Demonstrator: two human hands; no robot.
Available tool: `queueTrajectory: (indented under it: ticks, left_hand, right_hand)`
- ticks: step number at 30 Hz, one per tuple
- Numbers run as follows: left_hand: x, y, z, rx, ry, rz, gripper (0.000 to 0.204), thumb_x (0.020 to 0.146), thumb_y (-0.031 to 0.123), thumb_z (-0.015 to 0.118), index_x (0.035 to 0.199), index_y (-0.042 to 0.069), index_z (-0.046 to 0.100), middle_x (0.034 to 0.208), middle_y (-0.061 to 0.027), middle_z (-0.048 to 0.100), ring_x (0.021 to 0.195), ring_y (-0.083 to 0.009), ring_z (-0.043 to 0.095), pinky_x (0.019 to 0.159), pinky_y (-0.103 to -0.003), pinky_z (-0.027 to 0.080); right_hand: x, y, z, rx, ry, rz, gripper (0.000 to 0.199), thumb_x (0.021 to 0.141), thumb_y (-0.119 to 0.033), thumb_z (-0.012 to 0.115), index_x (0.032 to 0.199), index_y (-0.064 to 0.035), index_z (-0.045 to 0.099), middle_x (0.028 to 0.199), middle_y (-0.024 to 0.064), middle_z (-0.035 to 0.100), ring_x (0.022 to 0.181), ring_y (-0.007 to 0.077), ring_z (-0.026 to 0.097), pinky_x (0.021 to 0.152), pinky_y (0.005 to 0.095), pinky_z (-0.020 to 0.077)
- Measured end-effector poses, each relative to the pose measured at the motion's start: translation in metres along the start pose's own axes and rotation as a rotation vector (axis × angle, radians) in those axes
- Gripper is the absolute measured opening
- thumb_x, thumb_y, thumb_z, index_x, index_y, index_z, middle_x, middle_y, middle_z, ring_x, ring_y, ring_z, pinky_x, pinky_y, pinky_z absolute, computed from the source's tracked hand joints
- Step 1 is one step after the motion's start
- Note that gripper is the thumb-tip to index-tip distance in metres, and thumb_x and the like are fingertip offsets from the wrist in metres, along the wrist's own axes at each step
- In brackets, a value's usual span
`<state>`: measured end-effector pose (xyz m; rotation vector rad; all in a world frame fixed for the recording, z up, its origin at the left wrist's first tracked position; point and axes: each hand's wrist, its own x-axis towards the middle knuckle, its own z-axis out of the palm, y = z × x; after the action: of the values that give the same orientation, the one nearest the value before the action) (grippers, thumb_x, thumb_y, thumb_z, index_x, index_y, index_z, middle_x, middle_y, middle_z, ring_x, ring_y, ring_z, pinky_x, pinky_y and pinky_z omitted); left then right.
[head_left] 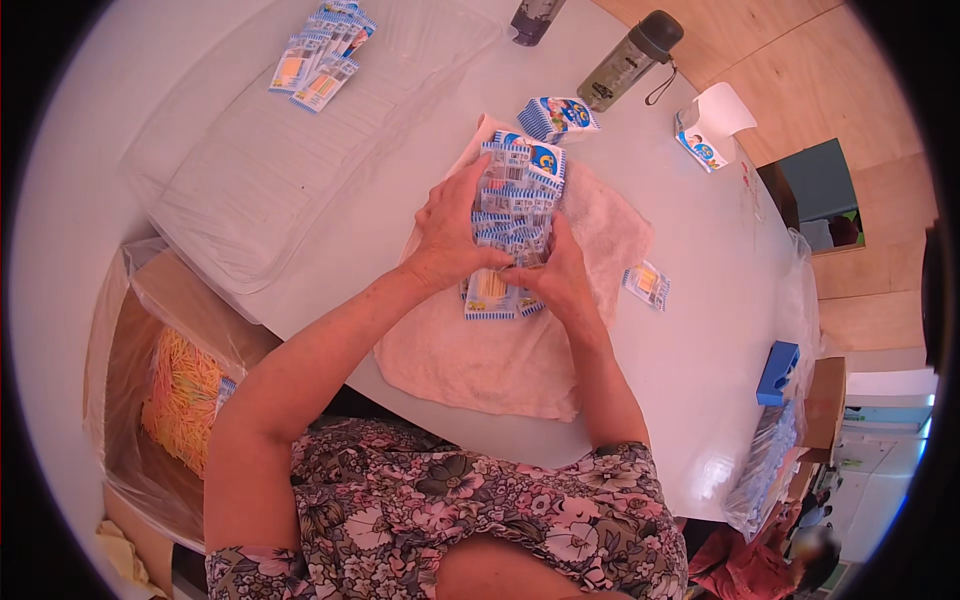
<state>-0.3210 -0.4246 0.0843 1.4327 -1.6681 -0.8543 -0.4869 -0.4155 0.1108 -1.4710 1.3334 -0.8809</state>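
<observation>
On a pink towel [430, 360] in the middle of the table, both my hands close around a row of overlapping small packets [515, 205], clear with blue-and-white striped ends. My left hand [455, 225] grips the row along its left side, fingers reaching toward the far end. From the right side my right hand [558, 272] presses in, and the two thumbs nearly meet over the near packets. Pale yellow sticks show inside the nearest packet [490, 290]. Past the row's far end, a blue-and-white package [548, 160] is partly covered by the packets.
Beyond the towel lie another blue-and-white package [560, 118], a bottle [630, 60] and an opened box [710, 128]. A single packet [647, 285] rests to the right. At left, a clear plastic tray [230, 190] holds several packets [322, 60]; a lined carton [185, 400] of coloured sticks stands below.
</observation>
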Motion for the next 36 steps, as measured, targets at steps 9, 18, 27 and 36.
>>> queueTrajectory:
  ticks: [9,18,27,36]
  left_hand:
    - [-0.017,0.006,-0.008,-0.616,-0.092,0.208,0.119,0.055,0.010,0.085,0.145,0.011,0.007,0.142,-0.0117,0.027,0.128,-0.0253,0.033,0.105,-0.039,0.033]
    - [-0.042,0.033,-0.018,-0.435,0.046,0.436,0.122,0.061,0.004,0.082,0.145,0.011,-0.006,0.140,-0.0135,0.026,0.125,-0.0237,0.038,0.100,-0.034,0.039]
    - [-0.050,-0.004,-0.016,-0.654,-0.161,0.230,0.123,0.058,0.005,0.084,0.145,0.015,-0.003,0.125,-0.0113,0.041,0.112,-0.0208,0.048,0.096,-0.033,0.043]
    - [-0.051,0.001,-0.017,-0.705,-0.133,0.263,0.111,0.061,-0.004,0.079,0.145,0.009,0.007,0.129,-0.0093,0.038,0.118,-0.0186,0.044,0.099,-0.030,0.039]
  right_hand:
    - [-0.016,-0.007,0.000,0.224,-0.083,-0.081,0.066,0.057,0.013,0.073,0.117,0.0002,0.049,0.108,0.0078,0.060,0.097,0.0170,0.060,0.083,0.0303,0.0510]
    - [-0.040,0.000,0.002,0.289,-0.029,-0.150,0.067,0.061,0.013,0.072,0.121,0.0001,0.046,0.111,0.0102,0.059,0.101,0.0208,0.059,0.086,0.0321,0.0501]
    - [-0.033,0.038,0.006,0.099,-0.118,-0.195,0.066,0.065,0.008,0.073,0.124,-0.0027,0.045,0.113,0.0077,0.058,0.102,0.0169,0.056,0.087,0.0300,0.0469]
    - [-0.025,0.027,0.005,0.129,-0.128,-0.186,0.071,0.062,0.010,0.073,0.126,-0.0023,0.044,0.113,0.0068,0.056,0.105,0.0151,0.054,0.090,0.0290,0.0447]
